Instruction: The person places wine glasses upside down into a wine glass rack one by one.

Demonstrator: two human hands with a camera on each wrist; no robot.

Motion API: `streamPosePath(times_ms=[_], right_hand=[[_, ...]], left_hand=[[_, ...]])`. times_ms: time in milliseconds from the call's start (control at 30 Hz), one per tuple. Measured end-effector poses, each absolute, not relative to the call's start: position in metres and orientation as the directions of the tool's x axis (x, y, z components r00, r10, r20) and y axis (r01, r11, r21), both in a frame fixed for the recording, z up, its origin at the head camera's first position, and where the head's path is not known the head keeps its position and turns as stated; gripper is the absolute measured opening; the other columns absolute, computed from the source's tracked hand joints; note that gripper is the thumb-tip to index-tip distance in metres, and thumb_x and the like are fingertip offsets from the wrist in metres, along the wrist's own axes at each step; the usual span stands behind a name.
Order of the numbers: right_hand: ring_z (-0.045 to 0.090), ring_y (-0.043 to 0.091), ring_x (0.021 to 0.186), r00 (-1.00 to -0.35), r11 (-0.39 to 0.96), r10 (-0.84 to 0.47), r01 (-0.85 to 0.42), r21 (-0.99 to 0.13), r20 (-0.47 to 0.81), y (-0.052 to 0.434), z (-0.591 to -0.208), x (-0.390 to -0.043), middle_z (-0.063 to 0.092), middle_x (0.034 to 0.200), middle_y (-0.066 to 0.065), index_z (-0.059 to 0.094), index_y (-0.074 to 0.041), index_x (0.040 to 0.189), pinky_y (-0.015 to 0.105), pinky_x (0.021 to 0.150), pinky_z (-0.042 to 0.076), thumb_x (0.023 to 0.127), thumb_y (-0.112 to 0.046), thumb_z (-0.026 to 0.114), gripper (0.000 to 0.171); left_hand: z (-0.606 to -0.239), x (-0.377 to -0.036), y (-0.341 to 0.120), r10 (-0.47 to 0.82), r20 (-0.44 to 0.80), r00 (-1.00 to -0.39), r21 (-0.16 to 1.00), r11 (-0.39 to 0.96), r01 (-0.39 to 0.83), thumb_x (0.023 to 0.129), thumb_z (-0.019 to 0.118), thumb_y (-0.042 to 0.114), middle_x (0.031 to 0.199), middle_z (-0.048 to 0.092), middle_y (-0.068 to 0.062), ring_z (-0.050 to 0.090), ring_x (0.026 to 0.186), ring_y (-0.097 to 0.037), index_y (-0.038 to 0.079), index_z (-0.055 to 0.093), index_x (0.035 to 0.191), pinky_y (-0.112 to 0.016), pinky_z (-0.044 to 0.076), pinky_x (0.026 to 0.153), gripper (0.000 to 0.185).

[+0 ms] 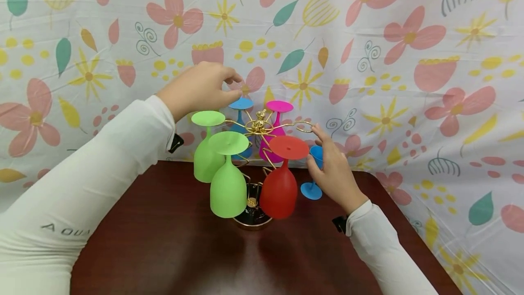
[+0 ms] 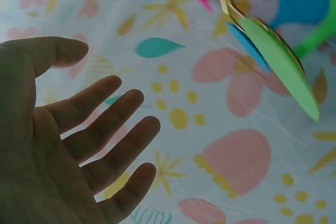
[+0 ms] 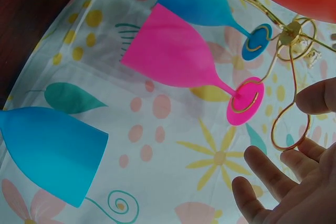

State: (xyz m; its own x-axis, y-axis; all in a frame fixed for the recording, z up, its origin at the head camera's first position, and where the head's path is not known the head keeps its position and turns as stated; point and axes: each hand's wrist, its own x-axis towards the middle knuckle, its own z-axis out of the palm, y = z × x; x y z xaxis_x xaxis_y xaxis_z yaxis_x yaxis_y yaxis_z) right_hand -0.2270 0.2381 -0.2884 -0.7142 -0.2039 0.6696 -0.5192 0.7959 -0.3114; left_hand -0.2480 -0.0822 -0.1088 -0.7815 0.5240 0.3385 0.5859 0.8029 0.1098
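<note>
Blue goblet (image 1: 314, 172): upright on the desk (image 1: 172, 249), just right of the rack; long axis vertical, round foot down, bowl mouth up; matte, smooth.
Right hand (image 1: 333, 167): beside the blue goblet; grip wide, fingers relaxed, holding nothing.
Left hand (image 1: 200, 88): above the rack top; grip wide, fingers spread, empty.
Rack (image 1: 259, 126): thin gold wire loops radiating from a centre post.
Hung goblets: two green (image 1: 228, 181), red (image 1: 280, 185), pink (image 1: 277, 113), blue (image 1: 240, 104); inverted, feet uppermost.
</note>
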Motion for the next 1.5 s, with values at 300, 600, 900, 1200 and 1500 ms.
streamPosePath(times_ms=[300,600,900,1200,1500], right_hand=[[0.049,0.029,0.127,-0.71,0.79,-0.211,-0.529,-0.31,0.672,0.238,-0.289,-0.227,0.029,0.158,-0.003,0.025,-0.021,0.155,0.072,0.095,0.031,0.095,-0.016,0.061,0.07],[0.05,0.029,0.127,-0.719,0.799,-0.201,-0.514,-0.313,0.666,0.238,-0.288,-0.227,0.03,0.157,-0.003,0.023,-0.025,0.156,0.071,0.095,0.031,0.095,-0.017,0.06,0.071],[0.05,0.03,0.127,-0.72,0.794,-0.197,-0.516,-0.322,0.666,0.239,-0.288,-0.226,0.03,0.157,-0.003,0.023,-0.025,0.156,0.072,0.097,0.03,0.095,-0.017,0.06,0.071],[0.05,0.03,0.127,-0.699,0.765,-0.225,-0.558,-0.32,0.679,0.241,-0.285,-0.231,0.031,0.157,-0.003,0.028,-0.022,0.154,0.065,0.098,0.036,0.096,-0.017,0.059,0.066],[0.045,0.025,0.127,-0.823,0.627,-0.113,-0.494,-0.602,0.557,0.246,-0.267,-0.244,0.041,0.148,0.003,0.037,-0.018,0.15,0.053,0.099,0.04,0.103,-0.036,0.045,0.05]], left_hand=[[-0.103,-0.269,-0.059,0.548,0.237,-0.802,-0.011,0.827,0.562,0.093,0.055,0.04,0.114,0.067,0.004,0.058,0.105,-0.017,0.021,0.069,0.121,-0.05,0.038,0.091,0.037],[-0.1,-0.271,-0.032,0.525,0.043,-0.85,-0.116,0.847,0.518,0.09,0.062,0.054,0.102,0.067,0.008,0.056,0.096,-0.018,0.026,0.073,0.103,-0.051,0.04,0.086,0.033],[-0.106,-0.274,-0.016,0.565,0.019,-0.825,-0.157,0.817,0.555,0.093,0.064,0.044,0.06,0.043,0.009,0.044,0.068,-0.013,0.021,0.062,0.067,-0.035,0.038,0.067,0.034],[-0.111,-0.278,-0.014,0.566,0.02,-0.824,-0.157,0.816,0.556,0.093,0.065,0.041,0.053,0.037,0.006,0.04,0.062,-0.013,0.02,0.051,0.054,-0.039,0.034,0.07,0.047],[-0.111,-0.277,-0.012,0.558,0.011,-0.83,-0.161,0.82,0.549,0.094,0.064,0.04,0.052,0.032,0.006,0.035,0.059,-0.013,0.019,0.043,0.053,-0.039,0.034,0.071,0.051]])
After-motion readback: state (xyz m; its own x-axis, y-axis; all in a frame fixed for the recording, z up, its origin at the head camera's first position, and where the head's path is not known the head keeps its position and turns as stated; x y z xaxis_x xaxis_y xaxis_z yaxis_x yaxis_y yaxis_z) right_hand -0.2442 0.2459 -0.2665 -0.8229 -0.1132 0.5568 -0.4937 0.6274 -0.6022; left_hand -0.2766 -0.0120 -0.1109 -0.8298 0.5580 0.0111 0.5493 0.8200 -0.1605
